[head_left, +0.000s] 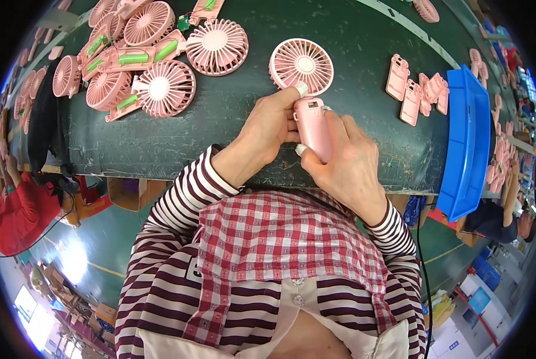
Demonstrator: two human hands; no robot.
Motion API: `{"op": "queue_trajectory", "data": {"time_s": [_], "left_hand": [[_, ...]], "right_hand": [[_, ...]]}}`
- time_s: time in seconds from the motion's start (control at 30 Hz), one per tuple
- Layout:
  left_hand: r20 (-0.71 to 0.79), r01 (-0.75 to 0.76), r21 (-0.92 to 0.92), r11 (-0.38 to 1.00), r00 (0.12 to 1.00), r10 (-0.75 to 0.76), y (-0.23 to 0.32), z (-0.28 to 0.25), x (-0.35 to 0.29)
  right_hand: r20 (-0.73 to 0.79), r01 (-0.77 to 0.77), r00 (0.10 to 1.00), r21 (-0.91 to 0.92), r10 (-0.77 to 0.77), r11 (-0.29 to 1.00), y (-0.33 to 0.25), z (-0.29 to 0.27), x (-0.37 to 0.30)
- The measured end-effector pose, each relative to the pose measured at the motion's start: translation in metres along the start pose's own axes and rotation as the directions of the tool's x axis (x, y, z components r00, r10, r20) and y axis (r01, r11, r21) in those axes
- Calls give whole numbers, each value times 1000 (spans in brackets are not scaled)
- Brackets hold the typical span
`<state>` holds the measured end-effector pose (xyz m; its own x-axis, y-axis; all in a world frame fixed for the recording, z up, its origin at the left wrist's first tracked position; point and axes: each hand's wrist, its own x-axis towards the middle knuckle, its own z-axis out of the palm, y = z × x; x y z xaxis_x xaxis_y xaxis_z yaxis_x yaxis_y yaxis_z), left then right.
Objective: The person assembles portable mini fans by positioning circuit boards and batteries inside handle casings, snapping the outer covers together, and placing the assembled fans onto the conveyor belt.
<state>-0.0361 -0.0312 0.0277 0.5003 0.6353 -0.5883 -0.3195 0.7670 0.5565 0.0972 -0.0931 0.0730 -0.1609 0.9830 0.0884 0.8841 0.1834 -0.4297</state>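
A pink handheld fan (314, 130) is between my two hands, its round slatted head away from me and its smooth handle toward me. My left hand (263, 127) grips it from the left, with the thumb where head and handle meet. From the right, my right hand (348, 160) is closed around the handle, its thumb near the lower end. White coverings show on some of my fingertips. A small rectangular opening is visible near the handle's top. The undersides of both hands' fingers are partly hidden.
Several pink fans with open handles and green cylinders (132, 58) are heaped at the far left of the green table (220, 107). Small pink handle covers (410, 103) lie to the right, beside a blue tray (466, 143). People (26, 215) sit at both sides.
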Motion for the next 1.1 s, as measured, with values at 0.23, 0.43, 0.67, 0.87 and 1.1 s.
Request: {"op": "queue_trajectory", "data": {"time_s": [0.23,0.43,0.67,0.87,1.1], "left_hand": [[-26,13,-20,1000,1000,-13,-2,0,1],[-83,5,101,995,997,3,-1,7,-2],[-85,-100,83,992,991,107,-3,3,1],[139,-301,74,951,947,289,2,-1,3],[209,-401,50,915,900,383,-1,0,-5]], "right_hand": [[19,72,997,-60,-71,996,1,4,-1],[6,102,995,-54,-101,993,4,5,-1],[-94,82,993,42,-78,996,12,2,-3],[365,-454,887,584,282,673,32,10,4],[319,-372,928,788,191,491,25,12,3]]}}
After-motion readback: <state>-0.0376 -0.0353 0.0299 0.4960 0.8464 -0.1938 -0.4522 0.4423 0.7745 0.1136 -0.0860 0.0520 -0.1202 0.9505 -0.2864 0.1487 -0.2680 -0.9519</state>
